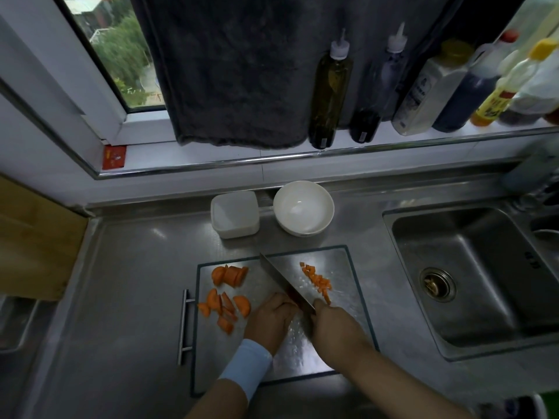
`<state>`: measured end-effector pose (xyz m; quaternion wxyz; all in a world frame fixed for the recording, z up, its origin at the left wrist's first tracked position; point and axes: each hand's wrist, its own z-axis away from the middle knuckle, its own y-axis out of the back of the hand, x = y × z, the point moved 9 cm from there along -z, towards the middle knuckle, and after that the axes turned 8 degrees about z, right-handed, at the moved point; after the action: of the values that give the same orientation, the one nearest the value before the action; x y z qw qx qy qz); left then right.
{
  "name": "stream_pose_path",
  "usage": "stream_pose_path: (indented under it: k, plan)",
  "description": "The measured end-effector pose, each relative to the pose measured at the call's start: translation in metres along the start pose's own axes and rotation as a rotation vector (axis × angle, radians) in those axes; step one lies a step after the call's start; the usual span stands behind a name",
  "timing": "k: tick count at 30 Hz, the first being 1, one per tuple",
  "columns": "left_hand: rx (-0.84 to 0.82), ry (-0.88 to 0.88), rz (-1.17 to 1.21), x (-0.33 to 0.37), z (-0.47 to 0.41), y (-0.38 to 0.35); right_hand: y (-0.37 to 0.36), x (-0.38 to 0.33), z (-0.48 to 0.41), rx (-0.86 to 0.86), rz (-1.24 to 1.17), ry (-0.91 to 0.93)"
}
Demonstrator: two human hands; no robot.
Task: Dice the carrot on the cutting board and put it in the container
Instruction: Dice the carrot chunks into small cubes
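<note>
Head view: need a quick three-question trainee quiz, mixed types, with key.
1. True or false: the bowl stands left of the container.
2. Where does the diced carrot lie? A: in the bowl. B: on the cutting board, right of the blade. C: in the sink.
3. Which hand grips the knife?
Key: 1 false; 2 B; 3 the right hand.
</note>
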<state>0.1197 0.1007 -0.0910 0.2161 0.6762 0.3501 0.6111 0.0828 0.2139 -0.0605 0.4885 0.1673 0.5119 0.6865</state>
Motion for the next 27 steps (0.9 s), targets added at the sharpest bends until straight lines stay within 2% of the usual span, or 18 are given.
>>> stream_pose_path:
  k: [6, 12, 15, 27]
  plan:
    - [-0.001, -0.078, -0.03, 0.004, 0.002, 0.0, -0.005, 0.017, 0.026, -0.001, 0.02, -0.023]
    - [-0.071, -0.042, -0.078, 0.001, 0.003, -0.003, 0.01, 0.008, 0.023, 0.046, -0.001, -0.034]
    - [-0.071, 0.0, -0.096, -0.005, 0.003, -0.005, 0.015, 0.002, 0.029, 0.05, 0.011, -0.043]
    - [-0.027, -0.014, -0.039, -0.002, 0.003, -0.002, 0.019, 0.001, 0.044, -0.001, 0.037, -0.062]
